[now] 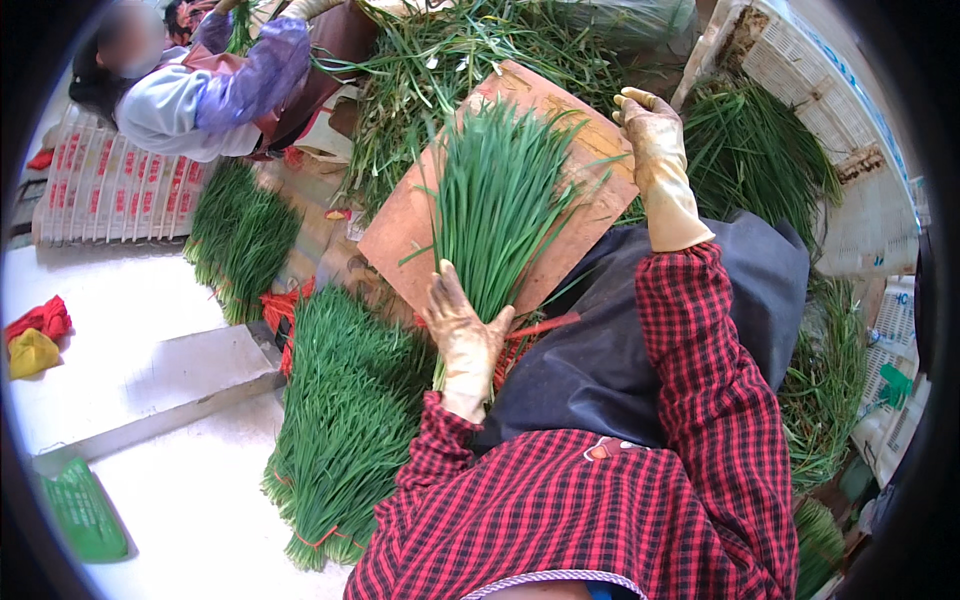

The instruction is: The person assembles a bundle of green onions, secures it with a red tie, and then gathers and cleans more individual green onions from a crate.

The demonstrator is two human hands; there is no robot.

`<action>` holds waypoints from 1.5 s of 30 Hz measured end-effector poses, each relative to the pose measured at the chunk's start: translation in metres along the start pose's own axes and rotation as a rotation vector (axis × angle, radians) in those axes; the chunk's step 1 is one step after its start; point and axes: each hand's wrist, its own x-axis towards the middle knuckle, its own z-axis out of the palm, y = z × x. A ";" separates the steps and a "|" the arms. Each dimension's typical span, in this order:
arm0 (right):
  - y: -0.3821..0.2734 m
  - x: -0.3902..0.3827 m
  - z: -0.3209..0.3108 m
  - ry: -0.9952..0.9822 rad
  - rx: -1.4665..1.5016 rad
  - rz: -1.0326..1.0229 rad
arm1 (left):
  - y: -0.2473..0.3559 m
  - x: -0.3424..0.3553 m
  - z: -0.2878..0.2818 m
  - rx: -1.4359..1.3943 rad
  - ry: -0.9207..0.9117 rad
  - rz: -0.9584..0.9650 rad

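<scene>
A loose bunch of long green garlic chives [500,190] lies fanned out on a tilted reddish-brown board [395,245] in front of me. My left hand [462,340], in a cream rubber glove, grips the bunch near its lower end, thumb on the right side and fingers on the left. Beyond the board's right edge, my right hand [652,140] is raised in a matching stained glove. Its fingers are slightly bent and apart, with nothing seen in them. The dark apron [610,350] covers my lap below the board.
Chive bundles with red ties [345,430] are stacked at my left, beside a white block [160,385]. Loose chives [440,60] heap behind the board. White plastic crates [850,150] stand at right. A co-worker [200,100] sits at far left. A green basket [85,510] lies lower left.
</scene>
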 end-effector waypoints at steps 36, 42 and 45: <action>0.028 -0.073 0.043 -0.570 -0.041 -0.041 | -0.054 0.084 0.001 -0.639 -0.282 -0.392; 0.056 -0.155 0.092 -0.911 -0.310 0.244 | -0.075 0.076 0.020 -0.852 -0.248 -0.339; 0.074 -0.143 0.092 -0.793 -0.306 0.320 | -0.040 0.076 -0.003 -1.012 -0.348 -0.342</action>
